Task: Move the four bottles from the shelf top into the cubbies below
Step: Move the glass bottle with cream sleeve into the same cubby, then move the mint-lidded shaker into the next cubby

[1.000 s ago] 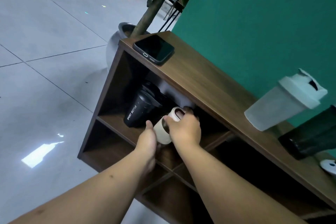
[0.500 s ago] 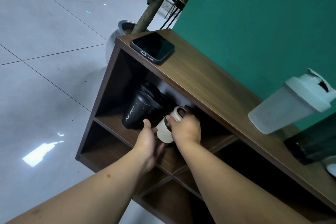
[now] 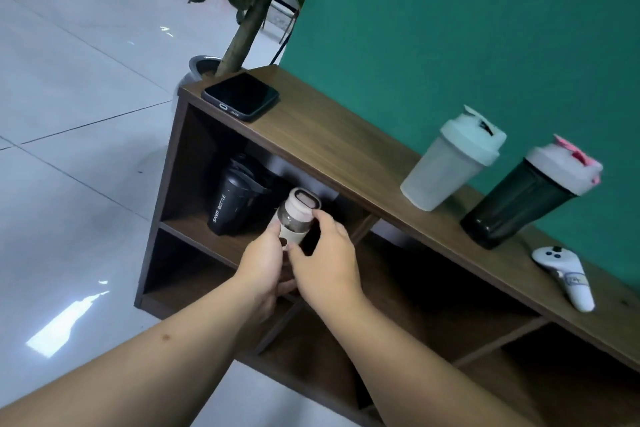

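Note:
A small cream bottle (image 3: 296,218) with a clear middle band stands at the front edge of the upper-left cubby. My left hand (image 3: 264,262) and my right hand (image 3: 329,262) both close around its lower part. Just left of it, deeper in the same cubby, stands a black sport bottle (image 3: 232,206). On the wooden shelf top (image 3: 332,146) a frosted pale-green shaker bottle (image 3: 450,159) and a dark green shaker bottle (image 3: 526,194) with a white and pink lid stand near the green wall.
A black phone (image 3: 240,96) lies at the shelf top's left end. A white handheld controller (image 3: 568,276) lies to the right of the dark bottle. A potted plant (image 3: 211,69) stands behind the shelf's left side. The lower cubbies (image 3: 214,284) are dark.
The cream bottle has come forward from inside the cubby to its front edge and now stands more upright, both hands still on it. The view has shifted right, showing the dark bottle and controller.

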